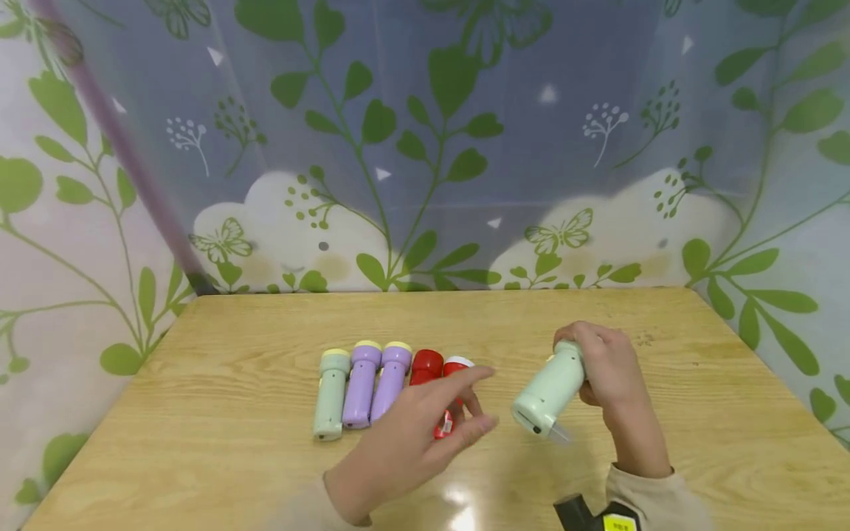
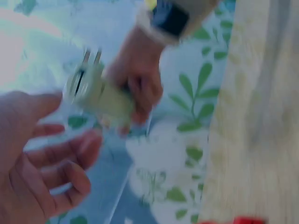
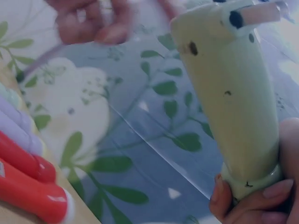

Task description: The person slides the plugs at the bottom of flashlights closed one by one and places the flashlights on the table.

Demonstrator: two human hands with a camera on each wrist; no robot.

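Observation:
My right hand [image 1: 609,369] grips a pale green flashlight [image 1: 553,391] around its head end, holding it tilted above the table at the right. Two metal plug prongs [image 2: 92,57] stick out of the flashlight's tail end in the left wrist view. Fingers bent loosely and thumb apart, my left hand [image 1: 415,435] hovers left of that flashlight with nothing in its grasp. Behind it, partly hidden, are a red flashlight [image 1: 426,363] and a red one with a white rim [image 1: 458,363]. The right wrist view shows fingers curled round the green flashlight's head [image 3: 252,184].
Left of the red ones lie another pale green flashlight [image 1: 330,398] and two purple flashlights [image 1: 362,380], side by side with their heads toward the back. The wooden table [image 1: 199,442] meets a leaf-patterned curtain [image 1: 425,184] at its far edge.

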